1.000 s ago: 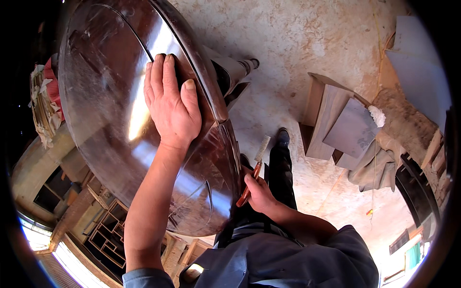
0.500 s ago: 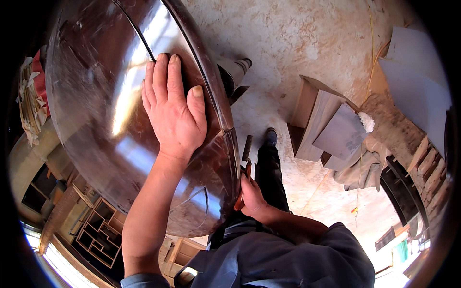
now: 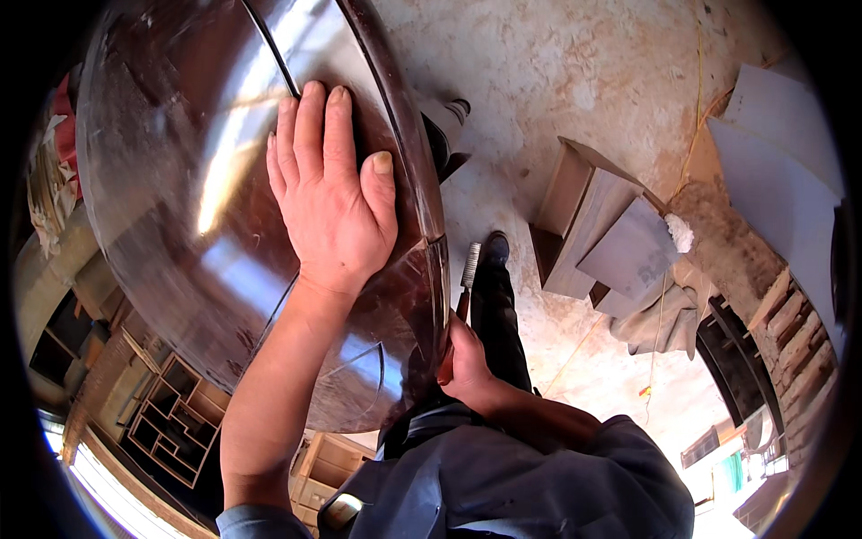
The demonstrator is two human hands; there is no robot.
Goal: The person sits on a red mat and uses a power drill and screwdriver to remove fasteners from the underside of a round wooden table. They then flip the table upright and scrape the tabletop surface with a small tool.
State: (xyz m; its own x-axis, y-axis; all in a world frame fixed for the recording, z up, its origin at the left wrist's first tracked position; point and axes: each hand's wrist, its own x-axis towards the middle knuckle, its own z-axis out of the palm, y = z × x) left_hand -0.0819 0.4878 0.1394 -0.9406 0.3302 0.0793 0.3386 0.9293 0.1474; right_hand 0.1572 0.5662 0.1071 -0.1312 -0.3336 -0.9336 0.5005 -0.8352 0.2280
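Observation:
My left hand [image 3: 337, 207] lies flat on a glossy dark reddish-brown round tabletop [image 3: 162, 162], its fingers stretched out beside a dark seam. Along the right side of the tabletop runs a thick rim [image 3: 395, 108] with a joint in it. At that rim's lower right, my right hand [image 3: 467, 364] is closed around the reddish wooden handle of a wire brush [image 3: 471, 265]. The brush's narrow bristled head points away from me. Part of the handle and some fingers are hidden behind the tabletop's edge.
Wooden boxes and a grey board [image 3: 633, 247] stand on the dusty floor at the right, near a draped cloth [image 3: 660, 323]. Large pale sheets [image 3: 781, 135] lean farther right. A lattice shelf [image 3: 175, 418] is at lower left. My shoe [image 3: 495, 249] is beside the brush.
The brush has turned so its bristled side shows more, and my right hand sits slightly lower. My left hand stays flat on the tabletop, while the whole view has shifted a little.

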